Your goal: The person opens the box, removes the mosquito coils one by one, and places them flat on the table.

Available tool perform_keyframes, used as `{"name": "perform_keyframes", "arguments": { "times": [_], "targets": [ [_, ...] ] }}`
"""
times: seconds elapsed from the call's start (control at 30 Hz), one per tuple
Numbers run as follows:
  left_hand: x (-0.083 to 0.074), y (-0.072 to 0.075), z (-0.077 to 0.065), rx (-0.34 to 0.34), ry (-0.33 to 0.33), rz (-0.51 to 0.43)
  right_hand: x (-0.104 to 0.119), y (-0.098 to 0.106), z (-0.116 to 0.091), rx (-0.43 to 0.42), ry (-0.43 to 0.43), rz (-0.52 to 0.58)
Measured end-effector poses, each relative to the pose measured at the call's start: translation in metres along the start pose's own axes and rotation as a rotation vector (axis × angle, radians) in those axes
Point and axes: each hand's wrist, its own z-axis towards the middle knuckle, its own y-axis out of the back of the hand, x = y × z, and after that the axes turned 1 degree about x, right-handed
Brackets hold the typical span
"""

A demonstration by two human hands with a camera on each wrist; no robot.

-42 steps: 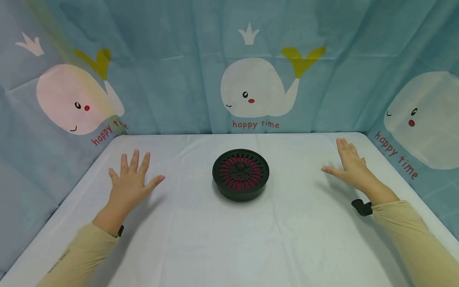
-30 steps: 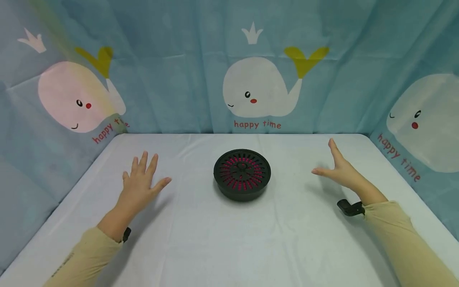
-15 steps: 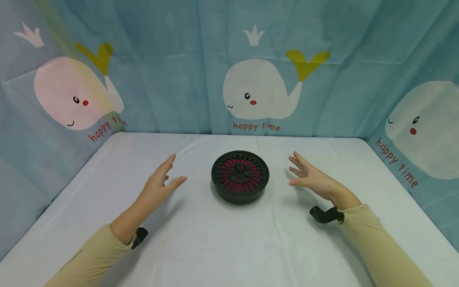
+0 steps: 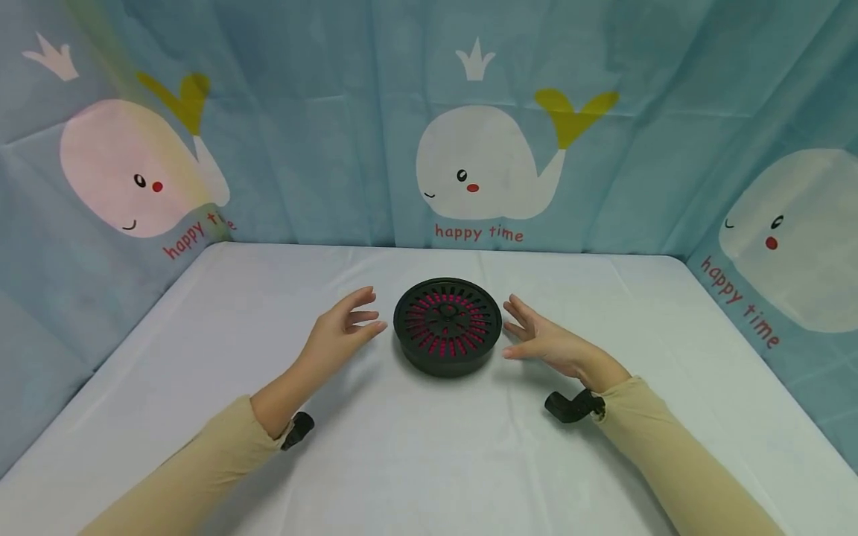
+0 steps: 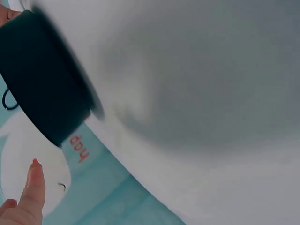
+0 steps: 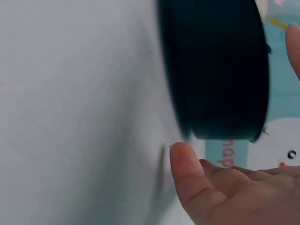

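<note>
A round black mosquito coil holder (image 4: 447, 327) sits on the white-covered table, its slotted lid showing pinkish red through the openings. In the left wrist view its dark side wall (image 5: 42, 75) fills the upper left, and a small ring (image 5: 9, 100) sticks out from the lid. My left hand (image 4: 338, 327) hovers just left of it, fingers loosely bent and thumb apart. On the other side my right hand (image 4: 551, 344) has its fingertips right at the rim. The right wrist view shows the thumb (image 6: 187, 164) close below the holder's dark wall. Neither hand grips anything.
White cloth covers the table (image 4: 402, 461). A blue curtain (image 4: 322, 171) printed with whales and "happy time" hangs behind and at both sides. Black wrist-worn pieces (image 4: 573, 406) stick out from under both beige sleeves (image 4: 670, 447).
Both hands have moved inward from the table's two sides toward the coil holder, turning their palms to face it. Their spread fingers have bent a little. The holder has stayed in place.
</note>
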Motion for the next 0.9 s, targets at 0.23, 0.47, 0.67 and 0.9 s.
{"name": "perform_keyframes", "arguments": {
  "times": [0.23, 0.47, 0.67, 0.9],
  "targets": [
    [-0.005, -0.017, 0.011, 0.015, -0.049, -0.013, -0.002, -0.010, 0.008, 0.002, -0.053, -0.012],
    [-0.014, -0.029, 0.024, 0.044, -0.041, -0.005, 0.000, -0.014, 0.016, -0.029, -0.084, -0.088],
    [-0.018, -0.038, 0.040, 0.068, 0.009, -0.021, 0.002, -0.014, 0.016, -0.034, -0.055, -0.115],
    [-0.019, -0.052, 0.054, 0.066, 0.052, -0.039, -0.001, -0.018, 0.016, -0.049, -0.029, -0.134]
  ]
}}
